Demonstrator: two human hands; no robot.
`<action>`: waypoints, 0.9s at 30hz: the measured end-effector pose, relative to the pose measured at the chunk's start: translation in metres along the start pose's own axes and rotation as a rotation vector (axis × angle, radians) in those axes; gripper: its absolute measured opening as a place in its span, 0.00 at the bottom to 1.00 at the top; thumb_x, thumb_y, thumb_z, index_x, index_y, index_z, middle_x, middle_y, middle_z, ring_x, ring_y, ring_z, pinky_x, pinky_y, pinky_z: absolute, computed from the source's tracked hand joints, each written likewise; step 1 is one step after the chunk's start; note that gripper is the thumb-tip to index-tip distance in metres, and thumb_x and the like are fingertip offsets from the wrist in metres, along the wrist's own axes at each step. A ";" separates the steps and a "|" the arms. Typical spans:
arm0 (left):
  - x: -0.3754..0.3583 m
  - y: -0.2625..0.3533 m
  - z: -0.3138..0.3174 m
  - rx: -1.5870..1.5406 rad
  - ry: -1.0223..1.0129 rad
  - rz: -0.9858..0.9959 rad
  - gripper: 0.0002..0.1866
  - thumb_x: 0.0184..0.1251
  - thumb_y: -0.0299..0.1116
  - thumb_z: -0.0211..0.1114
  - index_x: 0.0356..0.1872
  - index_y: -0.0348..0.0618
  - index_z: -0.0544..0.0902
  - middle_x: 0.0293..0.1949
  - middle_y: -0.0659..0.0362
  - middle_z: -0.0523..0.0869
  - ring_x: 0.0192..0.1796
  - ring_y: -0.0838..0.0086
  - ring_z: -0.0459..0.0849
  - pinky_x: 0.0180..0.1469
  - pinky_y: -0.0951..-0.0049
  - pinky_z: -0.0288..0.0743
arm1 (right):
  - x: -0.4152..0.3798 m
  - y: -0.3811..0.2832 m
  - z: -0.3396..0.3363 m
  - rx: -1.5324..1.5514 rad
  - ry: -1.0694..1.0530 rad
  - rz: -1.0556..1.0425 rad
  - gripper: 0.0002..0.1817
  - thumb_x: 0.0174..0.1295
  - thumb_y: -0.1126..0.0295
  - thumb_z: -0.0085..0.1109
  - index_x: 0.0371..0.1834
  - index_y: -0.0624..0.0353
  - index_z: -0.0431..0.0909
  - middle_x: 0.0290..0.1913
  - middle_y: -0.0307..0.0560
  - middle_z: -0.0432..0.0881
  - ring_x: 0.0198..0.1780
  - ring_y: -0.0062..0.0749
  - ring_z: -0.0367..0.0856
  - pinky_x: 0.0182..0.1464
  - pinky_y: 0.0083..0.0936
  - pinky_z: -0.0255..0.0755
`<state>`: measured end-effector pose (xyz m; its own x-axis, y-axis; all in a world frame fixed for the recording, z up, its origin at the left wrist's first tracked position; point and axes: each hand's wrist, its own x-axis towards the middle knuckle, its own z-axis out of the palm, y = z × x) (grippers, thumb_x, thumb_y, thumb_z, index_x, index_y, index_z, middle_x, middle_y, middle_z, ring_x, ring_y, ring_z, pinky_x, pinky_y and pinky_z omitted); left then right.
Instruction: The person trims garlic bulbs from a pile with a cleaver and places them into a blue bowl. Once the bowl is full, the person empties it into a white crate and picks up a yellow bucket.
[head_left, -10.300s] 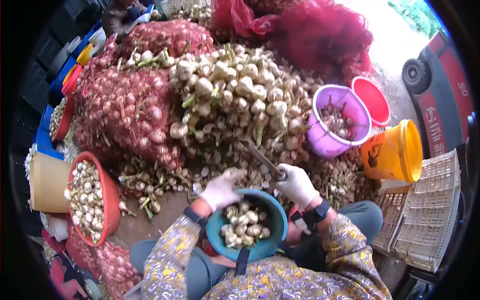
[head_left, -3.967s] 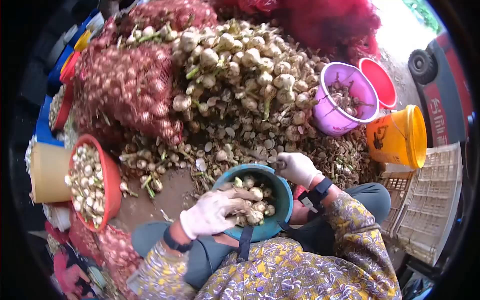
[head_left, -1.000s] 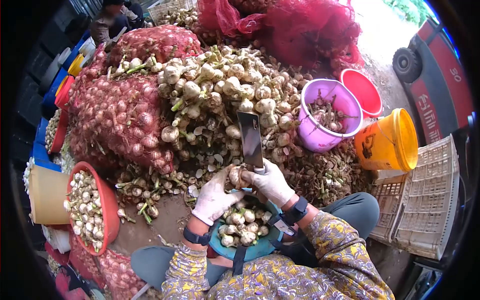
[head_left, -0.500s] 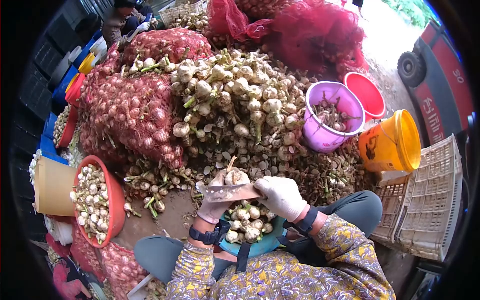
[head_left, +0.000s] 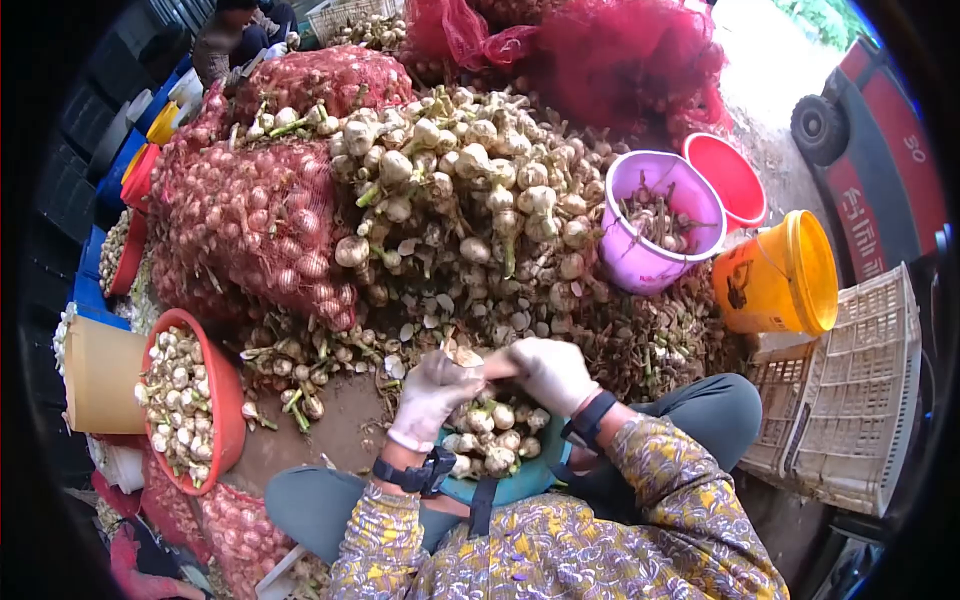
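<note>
My left hand (head_left: pixel 432 392), in a pale glove, is closed around a garlic bulb (head_left: pixel 463 355) above the basin. In my gloved right hand (head_left: pixel 552 374) is a knife (head_left: pixel 500 366); its blade points left and lies against or very near the bulb. Most of the handle is hidden by the fingers. Below both hands, a teal basin (head_left: pixel 522 486) sits between my legs. Trimmed garlic bulbs (head_left: pixel 497 440) fill it. Just ahead of my hands lies a large heap of garlic (head_left: pixel 480 190) with stalks, over scattered peel and cut stems.
Red net sacks of garlic (head_left: pixel 240 220) stand left of the heap. An orange-red tub (head_left: pixel 228 410) of bulbs is at left. On the right are a purple bucket (head_left: pixel 612 215), a red bucket (head_left: pixel 750 180), a yellow bucket (head_left: pixel 770 280) and plastic crates (head_left: pixel 850 390). Another person (head_left: pixel 225 45) sits far back.
The knife blade was broadside in front of the bulb; now it is turned and mostly hidden between my hands. My right hand has moved slightly up and left.
</note>
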<state>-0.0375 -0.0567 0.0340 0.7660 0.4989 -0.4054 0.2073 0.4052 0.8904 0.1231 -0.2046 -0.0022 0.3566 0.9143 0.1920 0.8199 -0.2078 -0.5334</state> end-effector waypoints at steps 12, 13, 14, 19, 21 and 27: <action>-0.044 0.048 -0.008 0.641 -0.421 0.730 0.13 0.48 0.18 0.66 0.38 0.40 0.84 0.48 0.54 0.84 0.51 0.64 0.85 0.57 0.67 0.78 | 0.006 0.024 -0.025 0.007 -0.424 0.279 0.13 0.52 0.64 0.67 0.39 0.54 0.79 0.32 0.56 0.83 0.38 0.55 0.83 0.40 0.43 0.76; -0.044 0.053 -0.012 0.684 -0.546 0.712 0.13 0.49 0.22 0.67 0.38 0.43 0.85 0.50 0.54 0.84 0.53 0.63 0.85 0.58 0.67 0.77 | 0.004 0.024 -0.023 0.088 -0.355 0.301 0.13 0.51 0.65 0.67 0.39 0.55 0.79 0.33 0.57 0.84 0.38 0.55 0.83 0.41 0.43 0.76; -0.043 0.045 -0.019 0.731 -0.649 0.615 0.17 0.51 0.26 0.68 0.45 0.43 0.84 0.54 0.52 0.83 0.54 0.62 0.84 0.59 0.67 0.77 | 0.002 0.024 -0.023 0.165 -0.304 0.319 0.13 0.50 0.66 0.66 0.39 0.55 0.79 0.33 0.57 0.84 0.38 0.55 0.84 0.41 0.44 0.76; 0.068 -0.001 -0.111 0.600 0.197 0.276 0.37 0.58 0.34 0.74 0.69 0.45 0.68 0.55 0.53 0.81 0.46 0.70 0.83 0.46 0.69 0.82 | 0.013 0.001 -0.033 0.258 -0.205 0.438 0.14 0.52 0.61 0.71 0.36 0.57 0.79 0.29 0.53 0.83 0.35 0.52 0.83 0.38 0.38 0.76; 0.112 0.051 -0.123 0.449 0.496 0.032 0.29 0.61 0.31 0.72 0.62 0.45 0.71 0.41 0.58 0.83 0.31 0.74 0.83 0.27 0.74 0.80 | 0.021 -0.006 -0.032 0.291 -0.192 0.430 0.15 0.52 0.60 0.71 0.36 0.56 0.79 0.29 0.53 0.83 0.35 0.53 0.84 0.38 0.38 0.77; 0.204 0.015 -0.144 0.103 0.715 0.214 0.16 0.58 0.26 0.73 0.46 0.42 0.79 0.32 0.61 0.85 0.24 0.77 0.82 0.19 0.77 0.75 | 0.026 -0.009 -0.023 0.265 -0.166 0.412 0.17 0.53 0.58 0.72 0.41 0.54 0.80 0.30 0.53 0.84 0.35 0.52 0.84 0.38 0.39 0.77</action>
<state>0.0345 0.1617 -0.0654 0.2215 0.9486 -0.2261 0.1808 0.1879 0.9654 0.1354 -0.1866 0.0264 0.5323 0.8227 -0.1996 0.4773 -0.4864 -0.7319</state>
